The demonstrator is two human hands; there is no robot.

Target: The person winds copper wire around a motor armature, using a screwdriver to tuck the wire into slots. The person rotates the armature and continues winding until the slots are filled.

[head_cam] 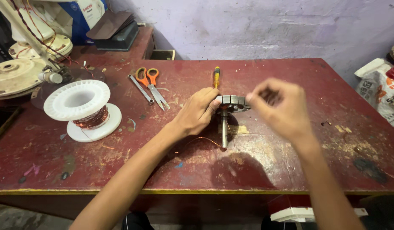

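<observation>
The left hand (pixel 197 111) grips the slotted metal core (pixel 233 102) and should hold firm while the blurred right hand (pixel 279 108), fingers pinched, seems to pull thin copper wire (pixel 201 139) tight.

The light is soft and even, a bit dim. A dark shadow lies on the desk (pixel 256 170) under the arms. The right hand (pixel 280 108) looks blurry. The edges of the picture bend and stretch.

We are seeing a grey slotted metal motor core (pixel 233 102) standing upright on its steel shaft (pixel 224 133), just below the yellow-handled screwdriver (pixel 215 77), thin copper wire (pixel 201 139) trailing beside it.
</observation>
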